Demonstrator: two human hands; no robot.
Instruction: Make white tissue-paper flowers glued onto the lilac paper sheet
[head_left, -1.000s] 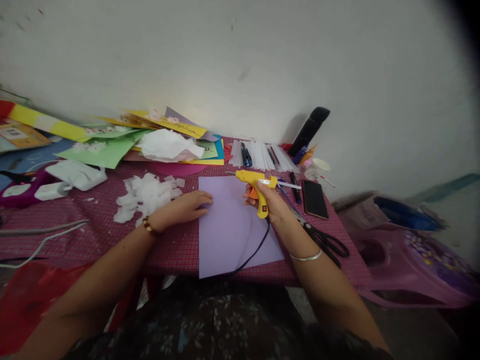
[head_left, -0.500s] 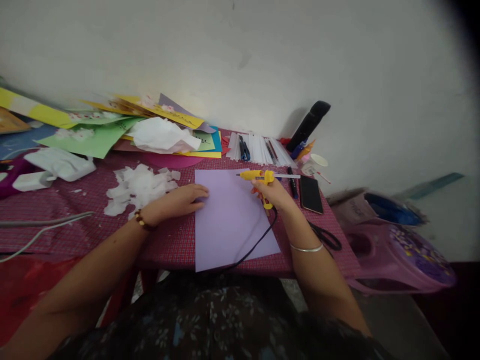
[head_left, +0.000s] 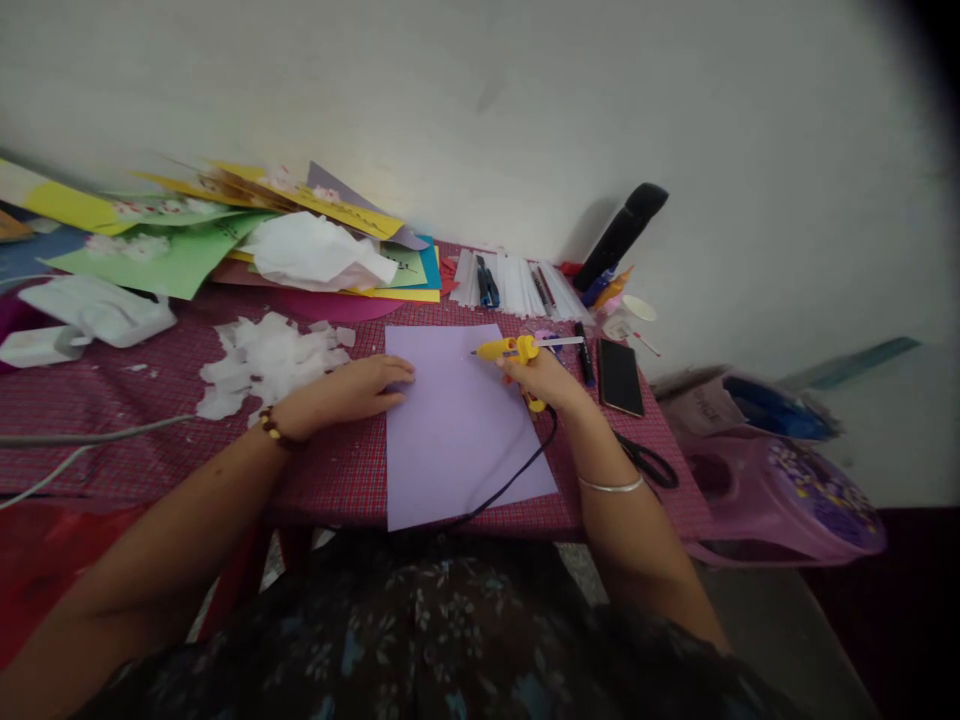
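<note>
A sheet of purple paper (head_left: 450, 440) lies on the checked tablecloth in front of me. My right hand (head_left: 544, 378) is wrapped round a yellow hot glue gun (head_left: 501, 349) over the sheet's upper right part. Its nozzle points left, low over the paper; whether it touches I cannot tell. A white glue stick (head_left: 561, 341) juts from the back of the gun, and a black cord (head_left: 517, 480) runs down across the paper. My left hand (head_left: 364, 387) lies flat, fingers stretched, its fingertips on the sheet's left edge. Beside it is a heap of white tissue pieces (head_left: 262, 362).
Coloured cards (head_left: 180, 255) and crumpled white paper (head_left: 315, 252) pile up at the back left. Glue sticks (head_left: 514, 283) lie by the wall. A marker (head_left: 584, 355) and a phone (head_left: 620, 377) lie right of my hand. A white adapter (head_left: 101, 308) is at left. A pink stool (head_left: 757, 505) stands beyond the table.
The glue gun has tilted slightly, its glue stick end swinging a little left. My left hand stays at the paper's edge. The whole view has shifted slightly.
</note>
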